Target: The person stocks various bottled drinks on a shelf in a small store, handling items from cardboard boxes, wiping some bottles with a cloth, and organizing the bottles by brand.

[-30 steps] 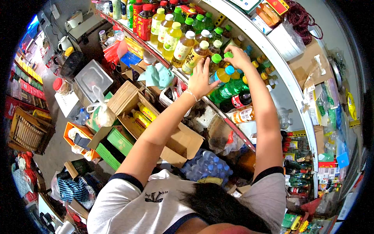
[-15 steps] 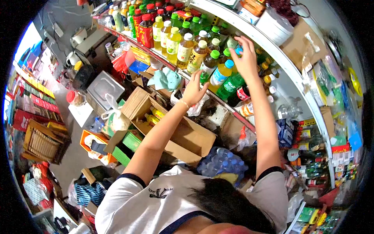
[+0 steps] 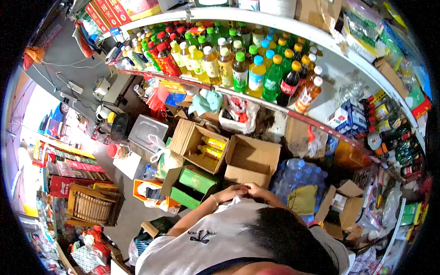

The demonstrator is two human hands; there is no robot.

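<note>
Both hands are drawn in at the front of the white shirt (image 3: 201,236), beside an open cardboard box (image 3: 252,158). My left hand (image 3: 233,193), with a thin bracelet at the wrist, has its fingers closed. Close against it, my right hand (image 3: 256,190) is also curled closed. Whatever either hand holds, if anything, is hidden. Beyond them stands a shelf (image 3: 270,106) with rows of upright bottles, among them a green bottle (image 3: 273,80) and a cola bottle (image 3: 288,87).
Left of the open box, another carton (image 3: 195,146) holds yellow packages, with a green box (image 3: 197,178) below it. Wrapped water bottles (image 3: 298,176) lie to the right, near an opened small carton (image 3: 339,206). A wooden stool (image 3: 94,204) is at the left.
Both hands have come down from the shelf bottles to the front of the shirt, and their spread fingers have closed. The view has shifted, showing more of the boxes and floor.
</note>
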